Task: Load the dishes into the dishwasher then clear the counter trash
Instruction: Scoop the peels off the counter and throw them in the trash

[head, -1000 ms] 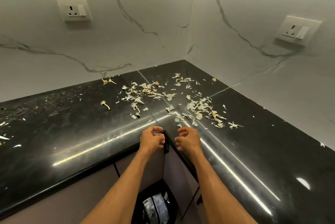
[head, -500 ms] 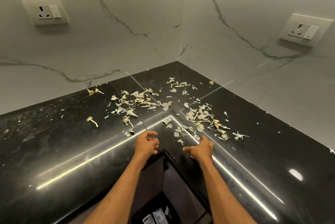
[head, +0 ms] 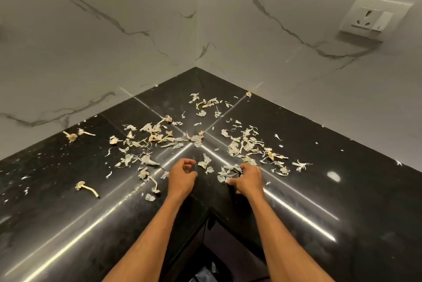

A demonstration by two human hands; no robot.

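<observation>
Dry garlic peels (head: 157,135) lie scattered over the inner corner of the black stone counter (head: 57,201), with a second patch of peels (head: 246,147) to the right. Both my bare hands are over the counter near its front corner. My left hand (head: 182,177) hovers with loosely curled fingers and holds nothing; small peels lie just beside it. My right hand (head: 249,179) has its fingers curled down over a clump of peels (head: 226,172), thumb against them.
Loose garlic stems lie at the left (head: 88,188) and far left (head: 73,136). Marble walls meet behind the corner, with a wall socket (head: 374,18) at the upper right. Below the counter's notch a dark bin with a shiny liner (head: 203,275) shows between my forearms.
Both hands have left the counter's front edge and moved forward onto the counter into the peels. The right hand has closed over a clump. The view has tilted up and right.
</observation>
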